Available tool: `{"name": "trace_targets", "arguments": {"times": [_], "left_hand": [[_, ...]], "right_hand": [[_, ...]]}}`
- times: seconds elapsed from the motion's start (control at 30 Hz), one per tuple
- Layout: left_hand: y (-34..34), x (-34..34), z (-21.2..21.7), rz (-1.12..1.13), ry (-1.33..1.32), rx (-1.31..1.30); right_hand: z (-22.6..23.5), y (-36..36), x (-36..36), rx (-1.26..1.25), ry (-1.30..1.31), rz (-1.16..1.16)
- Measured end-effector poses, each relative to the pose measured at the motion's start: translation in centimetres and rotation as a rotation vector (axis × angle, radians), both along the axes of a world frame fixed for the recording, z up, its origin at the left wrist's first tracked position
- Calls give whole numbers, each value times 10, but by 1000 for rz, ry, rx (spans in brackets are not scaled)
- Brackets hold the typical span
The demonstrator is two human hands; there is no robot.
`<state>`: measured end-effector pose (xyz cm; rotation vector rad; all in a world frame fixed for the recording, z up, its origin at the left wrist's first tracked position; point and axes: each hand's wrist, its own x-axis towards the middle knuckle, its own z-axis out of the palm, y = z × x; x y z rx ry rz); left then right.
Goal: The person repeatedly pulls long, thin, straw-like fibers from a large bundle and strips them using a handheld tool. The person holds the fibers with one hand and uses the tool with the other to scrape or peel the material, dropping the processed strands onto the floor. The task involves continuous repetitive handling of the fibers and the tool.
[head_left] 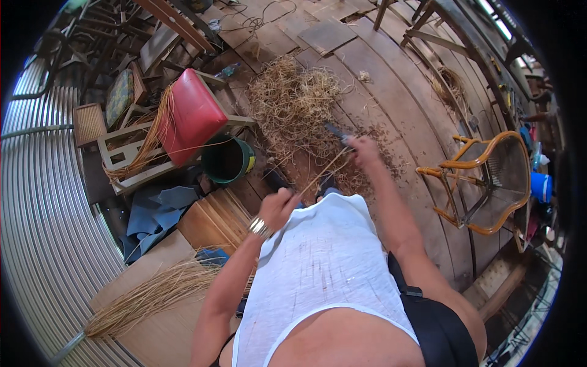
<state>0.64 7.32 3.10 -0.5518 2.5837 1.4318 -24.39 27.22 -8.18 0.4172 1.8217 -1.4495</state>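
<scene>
My left hand [279, 207], with a metal watch or bracelet on its wrist, is closed on one end of a thin cane strip [324, 172]. The strip slants up and to the right, in front of my body, toward my right hand [365, 151]. That hand is closed around a knife [335, 130], whose dark grey-blue blade points up and left; the fingers hide its handle. Where exactly the strip meets the knife is too small to make out. Beyond my feet lies a big tangled heap of cane shavings [296, 92].
At left, a red-cushioned stool [194, 110] with cane strands over it stands by a green bucket [227, 160]. A bundle of cane [153, 293] lies lower left near wooden boards [214, 223]. A rattan chair [486, 226] stands right, and a workbench [489, 61] behind it.
</scene>
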Motion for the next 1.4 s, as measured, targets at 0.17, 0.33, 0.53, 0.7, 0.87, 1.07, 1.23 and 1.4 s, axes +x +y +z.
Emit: {"name": "trace_targets", "arguments": {"times": [0.17, 0.33, 0.53, 0.7, 0.87, 1.07, 1.23, 1.4], "left_hand": [[-99, 208, 29, 124, -425, -209], [-120, 308, -48, 0, -1030, -545], [-58, 101, -89, 189, -307, -258], [13, -49, -60, 197, -535, 792], [28, -67, -79, 192, -433, 292], [11, -13, -18, 76, -26, 184], [-109, 158, 47, 172, -297, 111], [-146, 261, -35, 268, -812, -219]], "right_hand": [[5, 88, -109, 143, 213, -145], [-21, 50, -56, 138, 279, 92], [-10, -2, 38, 121, 284, 298], [-12, -25, 81, 251, 566, 477], [-4, -32, 87, 158, 314, 410], [-15, 11, 27, 25, 77, -41], [16, 140, -97, 234, 215, -196], [0, 103, -79, 340, 358, 23]]}}
